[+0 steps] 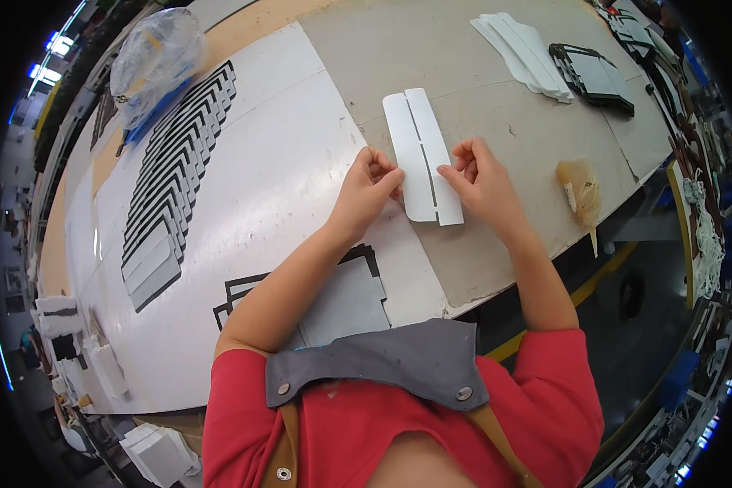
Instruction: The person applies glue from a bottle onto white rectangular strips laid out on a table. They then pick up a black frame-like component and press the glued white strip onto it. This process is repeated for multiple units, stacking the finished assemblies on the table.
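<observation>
A long white sheet with rounded corners and a dark broken slit down its middle (413, 171) lies between my hands, at the seam of the white and grey table coverings. On its left edge, the curled fingers and thumb of my left hand (368, 189) are closed. The thumb of my right hand (484, 185) presses the opposite edge, its fingers curled above. Grey panels with black borders (346, 297) lie near my body, partly behind my left forearm.
An overlapping row of black-edged grey panels (179, 179) spans the table's left side. Beyond it sits a clear plastic bag (159, 57). White sheets (525, 57) and a black-framed stack (594, 77) lie far right. A yellowish brush-like thing (579, 193) rests near the right edge.
</observation>
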Action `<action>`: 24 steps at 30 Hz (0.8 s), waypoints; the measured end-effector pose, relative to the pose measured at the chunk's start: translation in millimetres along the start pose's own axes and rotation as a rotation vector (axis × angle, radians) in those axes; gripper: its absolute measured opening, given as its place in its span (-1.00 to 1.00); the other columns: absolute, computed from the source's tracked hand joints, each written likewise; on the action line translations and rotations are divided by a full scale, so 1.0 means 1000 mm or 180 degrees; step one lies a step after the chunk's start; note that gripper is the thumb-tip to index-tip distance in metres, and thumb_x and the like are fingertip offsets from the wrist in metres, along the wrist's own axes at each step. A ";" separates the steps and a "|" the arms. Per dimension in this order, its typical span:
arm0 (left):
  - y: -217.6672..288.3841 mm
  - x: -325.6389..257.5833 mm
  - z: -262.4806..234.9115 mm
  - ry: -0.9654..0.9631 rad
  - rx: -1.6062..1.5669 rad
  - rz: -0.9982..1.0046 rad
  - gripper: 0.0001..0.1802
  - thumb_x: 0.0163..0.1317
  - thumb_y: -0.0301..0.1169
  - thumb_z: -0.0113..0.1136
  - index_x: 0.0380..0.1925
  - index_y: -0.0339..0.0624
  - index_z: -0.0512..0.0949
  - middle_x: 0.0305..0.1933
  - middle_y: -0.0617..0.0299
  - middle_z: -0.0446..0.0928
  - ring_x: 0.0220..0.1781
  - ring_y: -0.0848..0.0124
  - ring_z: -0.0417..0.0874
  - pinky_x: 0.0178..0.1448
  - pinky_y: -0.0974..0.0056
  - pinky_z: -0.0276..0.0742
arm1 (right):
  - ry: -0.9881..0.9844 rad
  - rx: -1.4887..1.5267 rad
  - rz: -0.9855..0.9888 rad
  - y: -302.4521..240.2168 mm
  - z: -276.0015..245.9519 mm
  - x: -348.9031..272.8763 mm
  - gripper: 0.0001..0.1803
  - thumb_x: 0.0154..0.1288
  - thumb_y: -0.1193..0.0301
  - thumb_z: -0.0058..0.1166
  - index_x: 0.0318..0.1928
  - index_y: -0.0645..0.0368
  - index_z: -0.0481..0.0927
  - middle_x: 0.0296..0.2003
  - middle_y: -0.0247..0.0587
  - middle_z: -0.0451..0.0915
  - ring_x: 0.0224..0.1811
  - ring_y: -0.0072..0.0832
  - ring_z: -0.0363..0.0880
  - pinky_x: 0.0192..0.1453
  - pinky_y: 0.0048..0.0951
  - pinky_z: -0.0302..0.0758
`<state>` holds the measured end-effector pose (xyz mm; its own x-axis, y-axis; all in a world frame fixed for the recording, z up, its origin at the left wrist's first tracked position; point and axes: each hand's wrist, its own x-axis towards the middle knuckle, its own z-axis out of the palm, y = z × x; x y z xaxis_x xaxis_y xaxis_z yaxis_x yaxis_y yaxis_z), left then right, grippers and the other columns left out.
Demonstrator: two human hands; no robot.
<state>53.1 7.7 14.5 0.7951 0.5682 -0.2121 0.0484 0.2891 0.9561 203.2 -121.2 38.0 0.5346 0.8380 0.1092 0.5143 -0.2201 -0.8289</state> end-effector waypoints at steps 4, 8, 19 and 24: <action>-0.003 -0.011 0.004 -0.0266 -0.0171 0.0208 -0.82 0.25 -0.46 0.08 -0.29 -0.16 0.26 -0.29 0.28 0.42 -0.28 0.55 0.48 -0.15 0.40 0.44 | -0.0863 0.1242 0.0360 -0.012 0.021 -0.013 -0.73 0.18 0.33 0.19 -0.27 0.21 0.42 -0.45 -0.38 0.45 -0.45 -0.70 0.37 -0.37 -0.63 0.35; -0.009 -0.014 0.003 -0.0410 -0.0730 -0.0012 -0.83 0.28 -0.46 0.07 -0.27 -0.17 0.27 -0.21 0.26 0.42 -0.19 0.51 0.52 -0.08 0.38 0.47 | -0.1114 0.1910 0.0655 -0.008 0.028 -0.012 -0.74 0.18 0.34 0.20 -0.28 0.20 0.41 -0.43 -0.42 0.44 -0.42 -0.73 0.36 -0.38 -0.65 0.34; -0.019 -0.014 0.002 -0.0510 -0.0796 -0.0045 -0.82 0.29 -0.43 0.06 -0.24 -0.19 0.27 -0.16 0.22 0.39 -0.13 0.48 0.52 -0.03 0.35 0.48 | -0.1182 0.2081 0.0890 0.000 0.035 -0.011 -0.69 0.19 0.32 0.18 -0.22 0.14 0.33 -0.45 -0.47 0.35 -0.46 -0.76 0.30 -0.43 -0.69 0.28; -0.021 -0.013 0.001 -0.0505 -0.0770 -0.0019 -0.79 0.27 -0.42 0.09 -0.24 -0.20 0.27 -0.17 0.20 0.37 -0.15 0.47 0.52 -0.01 0.35 0.48 | -0.1330 0.2339 0.0931 0.002 0.035 -0.010 -0.73 0.25 0.34 0.11 -0.20 0.14 0.31 -0.40 -0.44 0.36 -0.45 -0.75 0.32 -0.43 -0.68 0.29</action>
<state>42.5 -6.4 -3.1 0.8807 0.4439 -0.1651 -0.0772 0.4784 0.8747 175.4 -112.4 16.1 0.2152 0.9436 -0.2516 -0.2405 -0.1985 -0.9501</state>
